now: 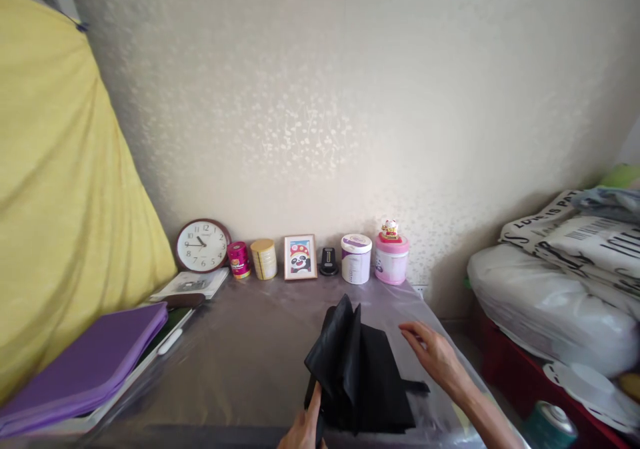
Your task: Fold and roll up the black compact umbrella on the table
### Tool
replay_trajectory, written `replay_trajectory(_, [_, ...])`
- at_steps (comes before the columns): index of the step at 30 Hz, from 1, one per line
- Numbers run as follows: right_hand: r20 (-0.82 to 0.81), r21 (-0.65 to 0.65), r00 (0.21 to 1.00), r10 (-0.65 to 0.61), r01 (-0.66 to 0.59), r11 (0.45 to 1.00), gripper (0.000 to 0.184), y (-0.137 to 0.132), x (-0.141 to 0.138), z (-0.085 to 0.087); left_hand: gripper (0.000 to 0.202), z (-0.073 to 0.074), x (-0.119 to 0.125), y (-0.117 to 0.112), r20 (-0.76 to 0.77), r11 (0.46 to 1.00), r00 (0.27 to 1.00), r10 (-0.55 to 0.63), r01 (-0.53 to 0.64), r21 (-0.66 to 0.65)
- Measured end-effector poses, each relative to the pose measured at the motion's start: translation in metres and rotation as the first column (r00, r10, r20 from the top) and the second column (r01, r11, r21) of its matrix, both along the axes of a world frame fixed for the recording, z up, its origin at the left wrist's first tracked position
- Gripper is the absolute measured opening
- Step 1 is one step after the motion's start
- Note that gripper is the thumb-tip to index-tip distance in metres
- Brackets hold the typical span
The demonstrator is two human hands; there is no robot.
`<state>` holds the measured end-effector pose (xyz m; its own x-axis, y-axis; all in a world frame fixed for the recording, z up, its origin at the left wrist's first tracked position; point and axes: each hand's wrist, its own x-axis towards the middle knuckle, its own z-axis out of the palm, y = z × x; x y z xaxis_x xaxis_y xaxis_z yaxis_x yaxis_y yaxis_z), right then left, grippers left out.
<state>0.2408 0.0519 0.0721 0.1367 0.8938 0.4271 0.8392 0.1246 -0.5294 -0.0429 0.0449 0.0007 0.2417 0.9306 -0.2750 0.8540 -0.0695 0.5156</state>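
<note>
A black folding umbrella lies closed at the front of the table, its loose fabric panels fanned out and a short strap sticking out to the right. My left hand is wrapped round its dark handle end at the lower left, the index finger stretched up along it. The bottom frame edge cuts off part of this hand. To the right of the fabric, my right hand hovers with loosely bent fingers, holding nothing and apart from the umbrella.
Along the wall stand a clock, a pink can, a yellow-lidded tin, a framed panda picture and two tubs. Purple folded fabric lies at left. Bagged bedding and a spray can are at right.
</note>
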Motion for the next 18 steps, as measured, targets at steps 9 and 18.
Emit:
replay_trajectory(9, [0.434, -0.025, 0.836, 0.335, -0.36, 0.932, 0.039, 0.01, -0.084, 0.029, 0.078, -0.003, 0.005, -0.003, -0.011, 1.0, 1.0, -0.009, 0.009, -0.026])
replay_trajectory(18, [0.455, -0.094, 0.845, 0.28, -0.267, 0.959, 0.023, 0.035, -0.093, 0.02, 0.074, -0.015, 0.008, -0.006, -0.066, 0.997, 0.997, 0.039, -0.035, 0.065])
